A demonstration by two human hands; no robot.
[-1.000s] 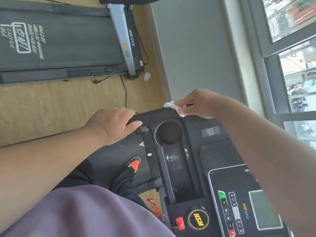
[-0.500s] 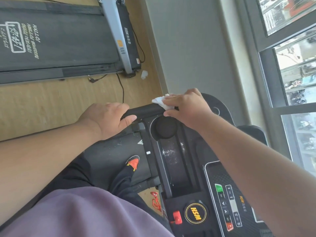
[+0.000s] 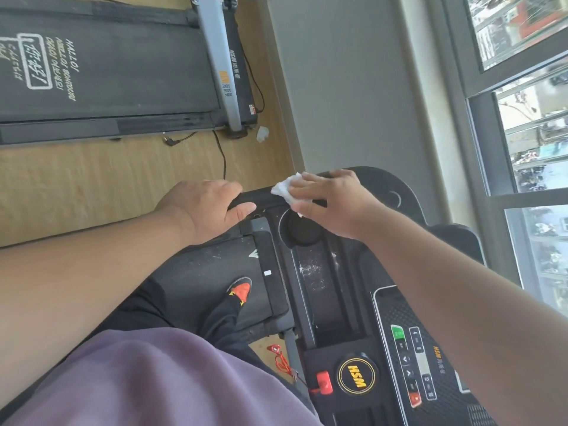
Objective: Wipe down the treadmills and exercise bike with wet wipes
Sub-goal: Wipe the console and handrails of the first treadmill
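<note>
Wipe point(image 3: 284, 188) lies pressed under right hand point(image 3: 330, 204) on handlebar point(image 3: 261, 199); left hand point(image 3: 204, 210) grips handlebar; two treadmills point(image 3: 338, 302), one wipe.

Wood-look floor point(image 3: 92, 186) with a thin black cable point(image 3: 222, 155) snaking across it, and a small crumpled white scrap point(image 3: 262, 134) lying near the grey wall point(image 3: 344, 87). Big window point(image 3: 522, 124) on the right with dark frames, street stuff outside looks blurry. Orange and black shoe point(image 3: 241, 291) down below, plus a purple shirt point(image 3: 153, 382) filling the bottom corner.
</note>
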